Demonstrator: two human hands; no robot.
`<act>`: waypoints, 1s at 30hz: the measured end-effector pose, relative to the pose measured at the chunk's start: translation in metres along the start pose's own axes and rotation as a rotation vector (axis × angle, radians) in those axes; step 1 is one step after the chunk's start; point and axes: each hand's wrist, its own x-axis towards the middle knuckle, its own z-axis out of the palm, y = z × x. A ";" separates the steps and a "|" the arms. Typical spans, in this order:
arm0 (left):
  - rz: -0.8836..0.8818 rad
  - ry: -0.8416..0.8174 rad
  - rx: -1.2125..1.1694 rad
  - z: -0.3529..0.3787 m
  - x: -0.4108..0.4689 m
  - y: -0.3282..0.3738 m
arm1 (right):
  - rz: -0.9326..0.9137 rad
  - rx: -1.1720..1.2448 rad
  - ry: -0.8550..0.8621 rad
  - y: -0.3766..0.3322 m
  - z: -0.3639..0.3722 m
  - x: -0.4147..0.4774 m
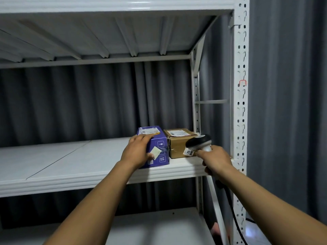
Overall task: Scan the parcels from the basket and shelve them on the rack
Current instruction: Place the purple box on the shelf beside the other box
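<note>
At centre frame, near the rack's point(240, 103) shelf lip, seat the purple parcel point(160, 152), gripped by the left hand point(137, 152), fully inward before release; otherwise liable to tip off. Avoid knocking the brown parcel point(178, 144) just beside it with the scanner point(199, 141) clasped in the right hand point(216, 160).

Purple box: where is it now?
Head view, right of centre: the purple box sits on the rack shelf beside the brown carton, left hand gripping it.
</note>
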 end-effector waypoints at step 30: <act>-0.113 -0.208 0.102 -0.019 -0.210 0.030 | -0.028 -0.097 -0.129 0.034 -0.029 -0.196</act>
